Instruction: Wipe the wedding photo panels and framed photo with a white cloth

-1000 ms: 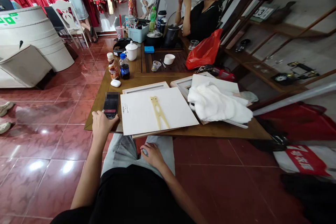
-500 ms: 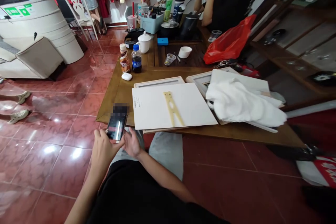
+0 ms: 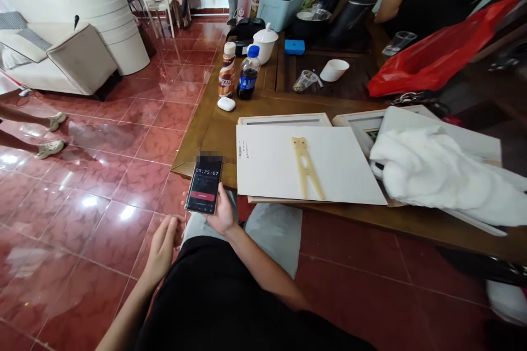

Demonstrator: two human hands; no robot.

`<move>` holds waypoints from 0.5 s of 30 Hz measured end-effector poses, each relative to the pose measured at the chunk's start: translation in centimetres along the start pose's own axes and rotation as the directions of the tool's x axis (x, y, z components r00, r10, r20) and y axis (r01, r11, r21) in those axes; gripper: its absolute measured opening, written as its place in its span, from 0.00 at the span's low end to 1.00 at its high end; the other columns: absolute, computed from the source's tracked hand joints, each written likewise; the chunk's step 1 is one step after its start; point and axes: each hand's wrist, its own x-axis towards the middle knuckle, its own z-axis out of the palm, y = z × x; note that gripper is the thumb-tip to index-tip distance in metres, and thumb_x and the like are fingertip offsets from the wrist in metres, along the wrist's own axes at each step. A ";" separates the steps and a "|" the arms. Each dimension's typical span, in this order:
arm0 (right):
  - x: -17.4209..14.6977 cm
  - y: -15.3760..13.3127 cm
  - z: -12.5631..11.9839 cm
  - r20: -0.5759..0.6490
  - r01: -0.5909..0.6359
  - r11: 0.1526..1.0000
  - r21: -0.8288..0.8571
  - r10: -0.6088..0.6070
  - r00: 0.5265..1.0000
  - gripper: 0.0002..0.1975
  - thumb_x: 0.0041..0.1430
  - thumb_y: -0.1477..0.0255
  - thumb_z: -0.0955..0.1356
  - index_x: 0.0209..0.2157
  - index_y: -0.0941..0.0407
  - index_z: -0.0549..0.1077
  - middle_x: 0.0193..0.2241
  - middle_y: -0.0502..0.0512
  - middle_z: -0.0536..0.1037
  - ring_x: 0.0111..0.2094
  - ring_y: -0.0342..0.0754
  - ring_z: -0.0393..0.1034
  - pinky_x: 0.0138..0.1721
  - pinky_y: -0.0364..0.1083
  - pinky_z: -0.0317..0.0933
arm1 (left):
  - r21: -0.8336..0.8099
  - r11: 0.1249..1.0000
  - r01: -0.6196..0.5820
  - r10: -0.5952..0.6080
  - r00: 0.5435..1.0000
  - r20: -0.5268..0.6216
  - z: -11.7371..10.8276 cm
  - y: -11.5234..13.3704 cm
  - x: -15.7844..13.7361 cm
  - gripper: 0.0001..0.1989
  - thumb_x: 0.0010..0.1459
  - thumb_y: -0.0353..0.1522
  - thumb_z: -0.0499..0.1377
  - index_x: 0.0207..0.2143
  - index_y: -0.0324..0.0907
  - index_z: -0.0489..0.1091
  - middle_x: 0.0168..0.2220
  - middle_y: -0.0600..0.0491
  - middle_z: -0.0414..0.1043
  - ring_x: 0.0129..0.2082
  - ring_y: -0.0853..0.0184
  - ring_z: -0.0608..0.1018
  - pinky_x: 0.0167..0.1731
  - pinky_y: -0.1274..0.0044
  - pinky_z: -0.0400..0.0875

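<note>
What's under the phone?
The right hand is under the phone, holding it. The phone covers most of its fingers, so those can't be seen.

My right hand (image 3: 223, 214) cradles a lit phone (image 3: 205, 189) reading 00:25:07. From it, my left hand (image 3: 162, 247) is between seven and eight o'clock, fingers loosely bent; a white board (image 3: 267, 167) with a yellow two-pronged piece (image 3: 312, 170) lies at three, a white case (image 3: 226, 104) and blue-capped bottle (image 3: 247, 81) at one.

A wooden table (image 3: 197, 140) bears a blue-capped bottle (image 3: 247, 79), a lidded cup (image 3: 265, 47) and a white case (image 3: 226, 104).
</note>
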 end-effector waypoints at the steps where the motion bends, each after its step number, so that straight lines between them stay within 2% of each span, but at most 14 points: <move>1: -0.1 -0.1 0.0 0.003 -0.005 1.000 0.002 0.005 1.000 0.32 0.67 0.45 0.59 0.50 0.56 0.77 0.41 0.61 0.84 0.48 0.58 0.78 0.51 0.60 0.71 | -0.034 0.997 0.068 -0.064 0.992 0.106 0.1 -0.5 -0.1 0.28 0.63 0.56 0.54 0.39 0.38 0.71 0.23 0.60 0.56 0.21 0.74 0.60 0.21 0.80 0.55; 3: -0.2 -0.2 0.1 0.015 -0.018 1.000 -0.008 0.018 1.000 0.32 0.67 0.45 0.59 0.49 0.56 0.78 0.40 0.61 0.84 0.47 0.58 0.79 0.51 0.61 0.70 | -0.029 0.985 0.169 -0.155 0.949 0.276 0.7 -1.4 0.0 0.30 0.61 0.57 0.55 0.34 0.37 0.71 0.21 0.59 0.58 0.19 0.75 0.59 0.20 0.81 0.51; 4: -0.2 -0.2 0.1 0.022 -0.024 1.000 -0.011 0.024 0.999 0.32 0.67 0.45 0.58 0.49 0.56 0.78 0.39 0.61 0.84 0.46 0.58 0.79 0.51 0.61 0.70 | -0.009 0.984 0.177 -0.165 0.937 0.308 1.1 -1.7 0.2 0.31 0.60 0.58 0.56 0.33 0.36 0.72 0.21 0.59 0.59 0.19 0.75 0.60 0.20 0.81 0.49; 6: -0.4 -0.4 0.0 0.040 -0.035 0.999 -0.023 0.036 0.999 0.33 0.67 0.45 0.57 0.48 0.57 0.78 0.39 0.61 0.84 0.43 0.58 0.80 0.49 0.61 0.71 | 0.008 0.987 0.161 -0.156 0.939 0.306 2.2 -2.0 0.8 0.32 0.59 0.59 0.57 0.31 0.36 0.72 0.18 0.60 0.57 0.18 0.76 0.58 0.20 0.81 0.48; 9: -0.6 -0.4 -0.1 0.050 -0.047 0.996 -0.071 0.050 0.997 0.36 0.66 0.43 0.56 0.48 0.58 0.78 0.41 0.62 0.84 0.42 0.59 0.80 0.44 0.58 0.74 | -0.060 0.983 0.175 -0.151 0.946 0.286 3.4 -1.8 1.8 0.32 0.56 0.60 0.60 0.31 0.37 0.72 0.17 0.63 0.52 0.17 0.77 0.54 0.19 0.81 0.46; 12: -0.6 -0.3 -0.3 0.033 -0.065 0.988 -0.142 0.070 0.997 0.39 0.64 0.39 0.55 0.46 0.58 0.78 0.41 0.63 0.83 0.42 0.59 0.80 0.33 0.52 0.74 | -0.119 0.977 0.178 -0.140 0.950 0.278 3.9 -1.3 2.4 0.31 0.54 0.60 0.61 0.30 0.38 0.71 0.17 0.64 0.51 0.16 0.78 0.53 0.18 0.82 0.45; 15: -0.6 -0.1 -0.5 0.034 -0.079 0.982 -0.169 0.086 0.996 0.42 0.62 0.37 0.53 0.46 0.57 0.77 0.39 0.63 0.82 0.40 0.57 0.80 0.22 0.46 0.69 | -0.161 0.968 0.194 -0.144 0.950 0.278 4.0 -1.2 2.5 0.31 0.53 0.59 0.63 0.30 0.38 0.70 0.17 0.64 0.50 0.16 0.79 0.53 0.17 0.82 0.45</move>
